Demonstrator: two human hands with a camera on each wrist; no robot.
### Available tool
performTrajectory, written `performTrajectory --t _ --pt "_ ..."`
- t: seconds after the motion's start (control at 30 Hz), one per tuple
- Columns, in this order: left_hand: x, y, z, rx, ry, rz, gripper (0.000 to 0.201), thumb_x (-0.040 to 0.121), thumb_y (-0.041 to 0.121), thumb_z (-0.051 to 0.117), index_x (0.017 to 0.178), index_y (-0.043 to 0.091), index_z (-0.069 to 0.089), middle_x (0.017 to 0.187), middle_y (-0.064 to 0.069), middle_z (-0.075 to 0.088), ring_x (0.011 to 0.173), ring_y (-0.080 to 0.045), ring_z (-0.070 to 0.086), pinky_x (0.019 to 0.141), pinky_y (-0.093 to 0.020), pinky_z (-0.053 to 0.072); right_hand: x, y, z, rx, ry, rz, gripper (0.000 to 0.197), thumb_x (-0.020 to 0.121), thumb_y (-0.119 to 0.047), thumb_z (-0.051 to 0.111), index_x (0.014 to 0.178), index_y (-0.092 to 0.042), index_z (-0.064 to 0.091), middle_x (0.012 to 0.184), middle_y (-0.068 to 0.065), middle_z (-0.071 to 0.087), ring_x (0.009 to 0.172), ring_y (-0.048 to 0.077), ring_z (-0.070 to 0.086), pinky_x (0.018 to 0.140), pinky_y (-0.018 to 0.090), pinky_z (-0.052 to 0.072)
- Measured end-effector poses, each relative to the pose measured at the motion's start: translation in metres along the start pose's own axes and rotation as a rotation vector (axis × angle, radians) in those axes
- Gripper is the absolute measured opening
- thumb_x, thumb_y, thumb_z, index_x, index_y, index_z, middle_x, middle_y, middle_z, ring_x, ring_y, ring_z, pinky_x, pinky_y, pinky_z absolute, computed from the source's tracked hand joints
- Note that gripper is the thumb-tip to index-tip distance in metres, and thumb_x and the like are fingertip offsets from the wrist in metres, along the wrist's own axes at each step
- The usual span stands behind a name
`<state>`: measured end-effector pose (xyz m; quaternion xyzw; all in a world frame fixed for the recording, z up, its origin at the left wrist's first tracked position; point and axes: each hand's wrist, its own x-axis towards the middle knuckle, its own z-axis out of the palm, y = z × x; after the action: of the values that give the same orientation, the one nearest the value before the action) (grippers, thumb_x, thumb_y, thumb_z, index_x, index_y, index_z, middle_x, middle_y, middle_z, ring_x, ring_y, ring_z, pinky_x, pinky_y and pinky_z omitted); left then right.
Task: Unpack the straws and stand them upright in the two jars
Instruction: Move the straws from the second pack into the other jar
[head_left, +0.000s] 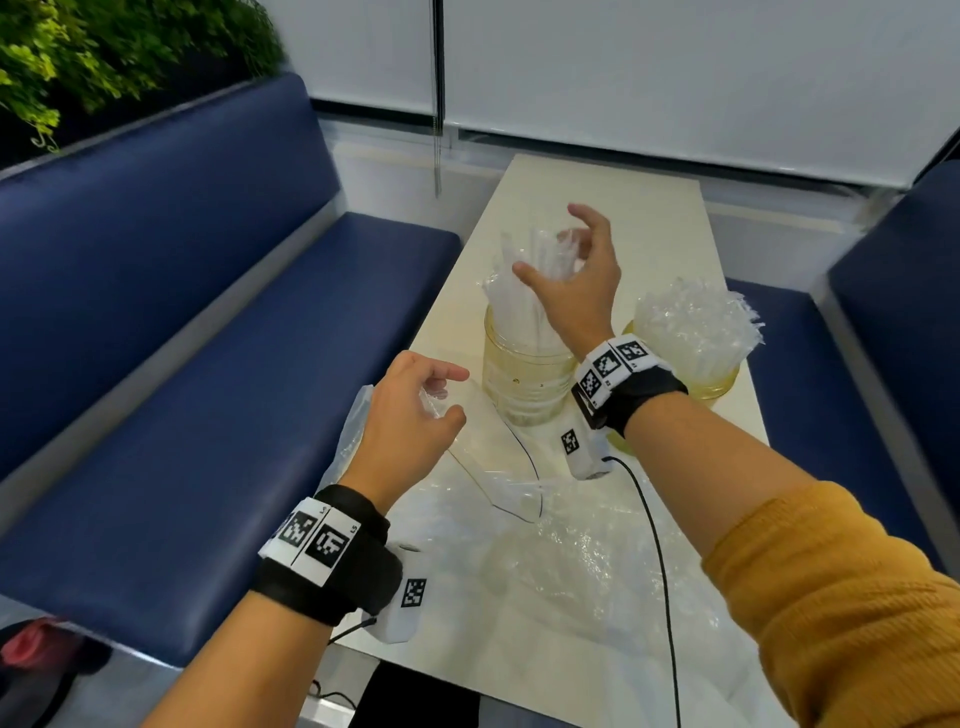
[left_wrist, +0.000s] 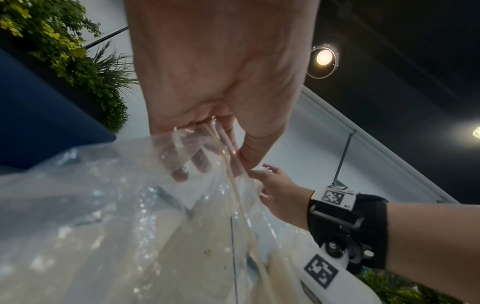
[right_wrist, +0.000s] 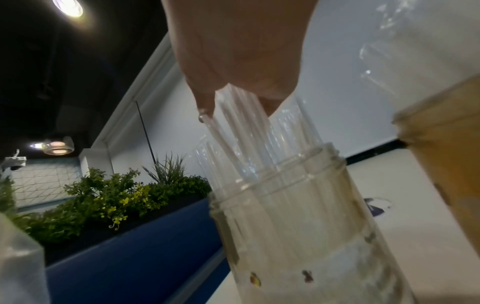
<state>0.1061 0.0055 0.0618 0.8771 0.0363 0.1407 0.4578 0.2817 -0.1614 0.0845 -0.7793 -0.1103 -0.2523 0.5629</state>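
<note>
Right hand (head_left: 576, 280) fingers spread over straws (head_left: 524, 275); left hand (head_left: 410, 421) pinches bag (head_left: 358, 431).

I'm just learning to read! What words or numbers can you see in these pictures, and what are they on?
"L5": printed twice on the white left wristband, beside its square codes; the last character might be an S.
Right wristband: tiny print, too small to read.
Square codes: patterns, not words.
Jars, straws, plastic bag: no writing seen.
</note>
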Motion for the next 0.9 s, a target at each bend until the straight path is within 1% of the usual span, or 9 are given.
performTrajectory --t 0.13,0.27,0.37,0.43,0.5,0.6,0.7,0.8,0.9 --pt "0.001 0.003 0.000 0.006 -0.011 0.012 0.033 0.085 0.007 0.072 0.115 0.022 0.068 0.109 0.008 0.055 0.098 -0.010 0.059 0.079 -0.008 0.043 0.002 -0.011 0.000 -0.264 -0.073 -0.337 0.048 0.098 -0.032 0.056 0.144 -0.017 0.051 0.146 0.002 0.049 0.138 0.017 0.041 0.115 0.029 0.035" --pt "0.002 0.005 0.001 0.030 -0.024 0.034 0.032 0.086 0.007 0.071 0.114 0.022 0.068 0.108 0.008 0.055 0.097 -0.008 0.059 0.077 -0.005 0.041 -0.011 0.008 0.000 -0.660 -0.502 -0.273 0.048 0.109 -0.030 0.029 0.153 -0.012 0.038 0.158 0.004 0.038 0.149 0.020 0.029 0.123 0.037 0.020" --pt "0.002 0.008 0.001 0.037 -0.025 0.049 0.033 0.086 0.007 0.071 0.115 0.022 0.068 0.108 0.007 0.054 0.094 -0.003 0.057 0.077 -0.004 0.040 -0.019 0.005 -0.010 -0.695 -0.503 -0.276 0.047 0.108 -0.030 0.030 0.151 -0.014 0.041 0.158 0.005 0.039 0.150 0.024 0.025 0.124 0.044 0.012" --pt "0.003 0.011 0.002 0.046 -0.028 0.056 0.035 0.086 0.006 0.071 0.117 0.022 0.068 0.110 0.007 0.054 0.092 0.000 0.056 0.076 -0.004 0.039 -0.025 -0.012 -0.017 -0.544 -0.384 -0.361 0.039 0.104 -0.033 0.042 0.133 -0.017 0.061 0.141 0.006 0.057 0.136 0.024 0.046 0.116 0.039 0.032" --pt "0.003 0.014 0.003 0.047 -0.032 0.060 0.038 0.085 0.005 0.070 0.119 0.020 0.067 0.111 0.008 0.053 0.091 -0.001 0.056 0.075 -0.003 0.039 -0.032 -0.039 -0.029 -0.422 -0.304 -0.419 0.029 0.097 -0.032 0.054 0.087 -0.014 0.075 0.093 0.004 0.074 0.088 0.022 0.068 0.082 0.032 0.053" --pt "0.001 0.017 0.006 0.028 -0.041 0.086 0.043 0.083 -0.001 0.068 0.122 0.018 0.066 0.113 0.007 0.052 0.097 -0.004 0.058 0.075 -0.003 0.040 -0.043 -0.075 -0.044 -0.415 -0.735 -0.161 0.038 0.088 -0.025 0.057 0.056 -0.007 0.068 0.054 0.005 0.068 0.051 0.023 0.067 0.056 0.029 0.057" --pt "-0.002 0.020 0.008 0.003 -0.057 0.104 0.046 0.081 -0.004 0.068 0.123 0.015 0.065 0.117 0.002 0.053 0.104 -0.011 0.060 0.074 -0.006 0.044 -0.065 -0.078 -0.040 -0.551 -1.156 0.046 0.026 0.090 -0.023 0.061 0.084 -0.005 0.078 0.072 -0.003 0.074 0.069 0.018 0.072 0.067 0.028 0.058" --pt "-0.007 0.025 0.008 0.000 -0.037 0.140 0.048 0.080 -0.009 0.067 0.122 0.012 0.067 0.118 -0.001 0.055 0.104 -0.012 0.061 0.072 -0.002 0.043 -0.097 -0.060 -0.024 -0.789 -1.222 -0.061 0.034 0.095 -0.033 0.060 0.119 -0.011 0.070 0.105 0.000 0.070 0.101 0.023 0.063 0.084 0.030 0.045" --pt "-0.013 0.026 0.006 -0.002 -0.021 0.177 0.052 0.078 -0.015 0.061 0.122 0.012 0.066 0.115 0.003 0.053 0.103 -0.010 0.058 0.076 0.003 0.040 -0.121 -0.034 -0.016 -1.015 -1.256 0.015 0.051 0.099 -0.039 0.053 0.144 -0.015 0.050 0.139 0.007 0.055 0.123 0.030 0.056 0.100 0.037 0.048"
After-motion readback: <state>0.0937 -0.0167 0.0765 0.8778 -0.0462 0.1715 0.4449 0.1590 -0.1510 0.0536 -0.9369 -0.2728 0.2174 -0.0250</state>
